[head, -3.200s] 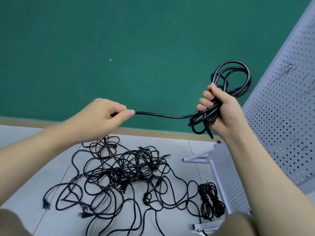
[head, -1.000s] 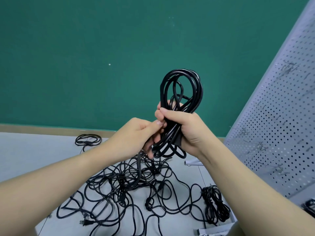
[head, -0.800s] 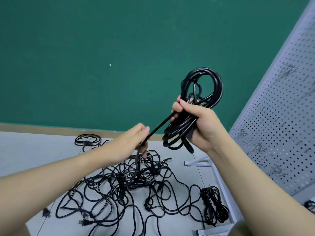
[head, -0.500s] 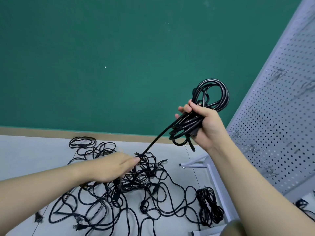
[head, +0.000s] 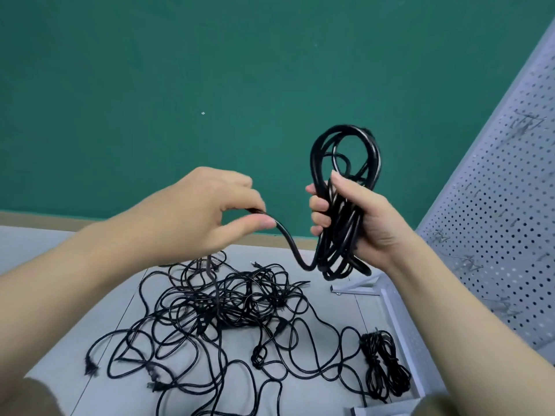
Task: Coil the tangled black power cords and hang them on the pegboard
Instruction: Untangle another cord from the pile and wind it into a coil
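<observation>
Against the green wall (head: 150,85), both hands' fingers (head: 258,225) clutch one black cord (head: 292,247).

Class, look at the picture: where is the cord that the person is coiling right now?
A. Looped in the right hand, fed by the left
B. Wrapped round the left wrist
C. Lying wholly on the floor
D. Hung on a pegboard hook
A: the right hand grips the coiled loops, while the left hand pinches the free strand leading into them.

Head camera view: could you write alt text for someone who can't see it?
A right hand grips a coil of black cord while the left hand pinches its loose strand. Below, tangled cords lie on the floor beside a pegboard.
</observation>
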